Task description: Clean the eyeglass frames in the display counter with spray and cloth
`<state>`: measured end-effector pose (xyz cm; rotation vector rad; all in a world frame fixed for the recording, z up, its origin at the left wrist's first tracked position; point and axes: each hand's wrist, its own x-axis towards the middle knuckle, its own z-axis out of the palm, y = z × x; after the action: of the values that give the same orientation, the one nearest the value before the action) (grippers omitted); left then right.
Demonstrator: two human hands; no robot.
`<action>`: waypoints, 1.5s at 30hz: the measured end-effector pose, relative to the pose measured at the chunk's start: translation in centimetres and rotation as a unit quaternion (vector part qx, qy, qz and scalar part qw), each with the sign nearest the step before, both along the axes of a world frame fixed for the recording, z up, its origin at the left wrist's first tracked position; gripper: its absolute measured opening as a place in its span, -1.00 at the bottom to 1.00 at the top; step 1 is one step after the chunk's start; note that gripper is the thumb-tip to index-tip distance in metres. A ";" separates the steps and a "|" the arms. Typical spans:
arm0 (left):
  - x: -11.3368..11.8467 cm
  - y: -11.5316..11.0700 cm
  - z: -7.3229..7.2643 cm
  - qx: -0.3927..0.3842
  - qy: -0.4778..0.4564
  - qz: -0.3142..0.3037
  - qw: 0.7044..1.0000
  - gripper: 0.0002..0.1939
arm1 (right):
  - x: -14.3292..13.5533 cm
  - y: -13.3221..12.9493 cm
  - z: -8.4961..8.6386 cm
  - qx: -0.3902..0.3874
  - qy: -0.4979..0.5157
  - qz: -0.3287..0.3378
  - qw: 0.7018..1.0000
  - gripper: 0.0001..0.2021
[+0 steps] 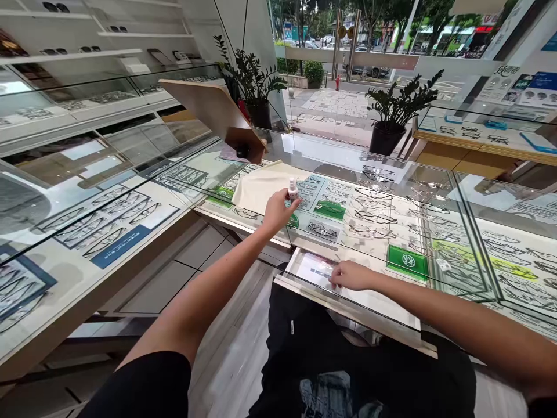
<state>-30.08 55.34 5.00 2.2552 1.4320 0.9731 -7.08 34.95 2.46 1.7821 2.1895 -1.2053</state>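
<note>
My left hand [278,210] is closed around a small white spray bottle [293,189], held upright at the glass counter. A cream cloth [255,184] lies just beyond that hand. My right hand [353,275], its fingers curled together, is over the pulled-out drawer [387,306] near my lap. Whatever those fingertips may hold is too small or hidden to make out. Close to them, a white sheet with a dark strip [321,271] shows in the drawer.
Glass counters hold rows of eyeglasses [374,215], with a green card [408,261] among them. A tilted tabletop mirror [209,110] stands at the back left. Potted plants [387,133] stand beyond the counter by the window. Another glass counter [108,215] runs along my left.
</note>
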 end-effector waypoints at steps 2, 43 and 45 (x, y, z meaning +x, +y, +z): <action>0.3 -0.1 -0.5 0.016 0.000 0.039 0.999 -0.70 | -1.5 2.0 -2.3 0.092 -0.038 -0.030 0.995 -0.69; 1.1 -0.8 -0.5 0.035 0.007 0.144 0.989 -0.68 | -0.1 0.6 15.4 0.145 0.063 0.014 0.987 -0.45; 1.0 -0.7 -0.5 0.037 0.007 0.144 0.989 -0.67 | -0.5 3.0 15.2 0.180 0.027 0.015 0.983 -0.52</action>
<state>-29.05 54.59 4.45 2.1460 1.7917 1.1133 -7.59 37.94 17.64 1.8426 2.5913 -0.9054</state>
